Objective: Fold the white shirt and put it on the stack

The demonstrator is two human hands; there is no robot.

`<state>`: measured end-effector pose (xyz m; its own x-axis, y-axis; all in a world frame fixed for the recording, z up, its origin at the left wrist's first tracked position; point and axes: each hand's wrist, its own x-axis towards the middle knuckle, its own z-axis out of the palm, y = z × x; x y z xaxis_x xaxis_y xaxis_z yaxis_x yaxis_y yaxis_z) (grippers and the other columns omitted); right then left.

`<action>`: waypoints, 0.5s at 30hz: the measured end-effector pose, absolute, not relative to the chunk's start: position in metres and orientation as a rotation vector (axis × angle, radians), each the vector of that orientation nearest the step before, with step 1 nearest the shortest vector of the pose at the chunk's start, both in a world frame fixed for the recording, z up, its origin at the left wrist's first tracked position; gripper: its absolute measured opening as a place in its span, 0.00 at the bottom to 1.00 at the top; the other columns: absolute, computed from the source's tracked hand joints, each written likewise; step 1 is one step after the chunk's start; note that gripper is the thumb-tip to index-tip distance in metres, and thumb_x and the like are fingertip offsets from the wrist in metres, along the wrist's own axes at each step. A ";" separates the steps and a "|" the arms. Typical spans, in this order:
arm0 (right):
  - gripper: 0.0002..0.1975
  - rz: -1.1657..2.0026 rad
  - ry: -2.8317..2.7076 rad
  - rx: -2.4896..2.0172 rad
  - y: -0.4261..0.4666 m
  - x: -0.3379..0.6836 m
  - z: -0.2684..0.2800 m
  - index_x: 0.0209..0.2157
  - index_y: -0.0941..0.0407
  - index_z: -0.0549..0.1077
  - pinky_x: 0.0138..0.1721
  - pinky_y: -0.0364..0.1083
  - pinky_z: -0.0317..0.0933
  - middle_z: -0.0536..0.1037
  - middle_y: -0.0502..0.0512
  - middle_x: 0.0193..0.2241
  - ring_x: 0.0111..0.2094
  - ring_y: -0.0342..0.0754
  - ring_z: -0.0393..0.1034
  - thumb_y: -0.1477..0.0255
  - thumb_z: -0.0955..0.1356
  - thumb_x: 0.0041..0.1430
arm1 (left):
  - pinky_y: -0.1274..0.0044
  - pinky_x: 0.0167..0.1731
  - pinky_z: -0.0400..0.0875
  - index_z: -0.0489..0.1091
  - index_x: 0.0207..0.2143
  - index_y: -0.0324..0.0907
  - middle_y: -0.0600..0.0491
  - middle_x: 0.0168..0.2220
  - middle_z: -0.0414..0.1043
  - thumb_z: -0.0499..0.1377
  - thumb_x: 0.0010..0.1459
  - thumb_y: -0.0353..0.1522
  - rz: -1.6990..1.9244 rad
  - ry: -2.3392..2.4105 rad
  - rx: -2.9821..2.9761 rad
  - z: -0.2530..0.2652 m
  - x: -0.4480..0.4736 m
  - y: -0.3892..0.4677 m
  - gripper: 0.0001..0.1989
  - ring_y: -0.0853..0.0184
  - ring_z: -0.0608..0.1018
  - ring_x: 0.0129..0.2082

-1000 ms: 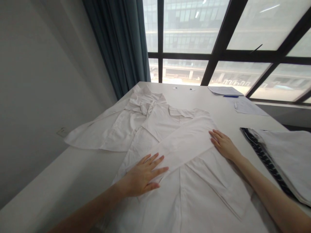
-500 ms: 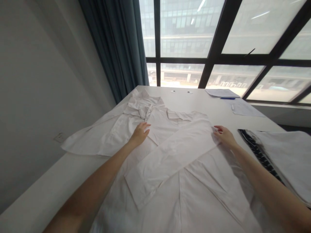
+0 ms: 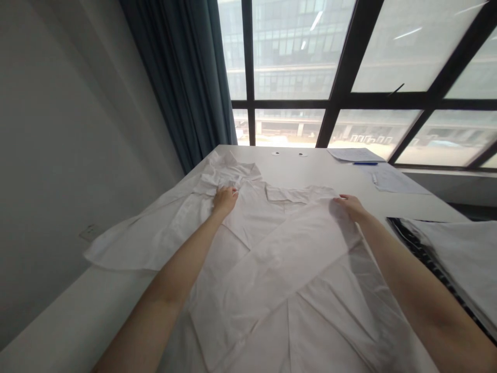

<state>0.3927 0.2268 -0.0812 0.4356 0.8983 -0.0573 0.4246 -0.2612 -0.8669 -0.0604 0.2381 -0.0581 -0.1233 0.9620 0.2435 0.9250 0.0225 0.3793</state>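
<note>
A white shirt [image 3: 279, 243] lies spread on the table, with one sleeve [image 3: 252, 290] folded diagonally across its body. Its collar [image 3: 287, 194] faces the far end. My left hand [image 3: 225, 200] is closed on the cloth near the left shoulder, beside a bunched, wrinkled part [image 3: 233, 168]. At the right shoulder edge my right hand [image 3: 351, 207] pinches the fabric between thumb and fingers. A loose stretch of white cloth [image 3: 128, 243] spreads to the left, reaching over the table's edge.
The white table [image 3: 310, 168] runs toward a window. Papers [image 3: 355, 154] and a blue pen [image 3: 365, 163] lie at its far right. Nearer on the right is folded white and black cloth [image 3: 458, 248]. A blue curtain [image 3: 182, 77] hangs beside the left wall.
My left hand has moved farther up the shirt and closed on the cloth. My right hand now grips the shoulder edge, a little farther up and left. The view has tilted slightly upward.
</note>
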 end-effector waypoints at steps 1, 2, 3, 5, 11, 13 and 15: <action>0.16 0.761 -1.113 -1.832 0.227 0.391 -0.080 0.40 0.63 0.75 0.24 0.43 0.64 0.78 0.58 0.27 0.26 0.48 0.72 0.70 0.71 0.49 | 0.68 0.53 0.60 0.72 0.45 0.41 0.44 0.48 0.70 0.55 0.59 0.36 0.681 2.194 2.020 -0.059 -0.059 0.241 0.14 0.55 0.67 0.54; 0.14 0.794 -1.106 -1.798 0.227 0.388 -0.079 0.38 0.63 0.76 0.23 0.42 0.64 0.78 0.58 0.25 0.25 0.47 0.71 0.69 0.70 0.49 | 0.66 0.53 0.59 0.72 0.45 0.41 0.43 0.50 0.69 0.56 0.58 0.37 0.665 2.202 2.009 -0.060 -0.057 0.243 0.14 0.53 0.66 0.55; 0.13 0.822 -1.100 -1.763 0.227 0.385 -0.078 0.36 0.63 0.76 0.22 0.42 0.63 0.78 0.57 0.24 0.24 0.47 0.71 0.69 0.71 0.49 | 0.64 0.53 0.59 0.72 0.45 0.41 0.42 0.51 0.68 0.57 0.58 0.38 0.653 2.210 1.990 -0.062 -0.056 0.245 0.15 0.51 0.65 0.55; 0.11 0.863 -1.092 -1.690 0.224 0.380 -0.073 0.34 0.62 0.76 0.21 0.40 0.63 0.77 0.55 0.22 0.23 0.46 0.70 0.70 0.71 0.49 | 0.62 0.53 0.59 0.72 0.46 0.42 0.42 0.51 0.67 0.58 0.57 0.38 0.646 2.218 1.946 -0.065 -0.052 0.249 0.16 0.50 0.65 0.55; 0.07 0.920 -1.037 -1.527 0.216 0.368 -0.057 0.30 0.59 0.75 0.18 0.39 0.62 0.76 0.50 0.19 0.19 0.42 0.67 0.76 0.71 0.45 | 0.58 0.54 0.56 0.73 0.42 0.43 0.41 0.52 0.67 0.60 0.53 0.37 0.775 2.187 1.809 -0.066 -0.046 0.258 0.14 0.47 0.63 0.57; 0.07 0.924 -0.999 -1.497 0.215 0.367 -0.051 0.29 0.59 0.74 0.18 0.39 0.63 0.75 0.49 0.18 0.18 0.43 0.67 0.77 0.71 0.43 | 0.57 0.54 0.55 0.73 0.39 0.42 0.41 0.53 0.66 0.61 0.52 0.37 0.864 2.150 1.759 -0.063 -0.044 0.259 0.13 0.46 0.62 0.57; 0.07 0.924 -0.968 -1.464 0.213 0.366 -0.045 0.28 0.58 0.74 0.18 0.40 0.64 0.75 0.48 0.18 0.18 0.43 0.67 0.78 0.71 0.42 | 0.59 0.53 0.58 0.73 0.38 0.41 0.41 0.50 0.69 0.60 0.52 0.36 0.959 2.067 1.718 -0.060 -0.042 0.259 0.12 0.49 0.65 0.55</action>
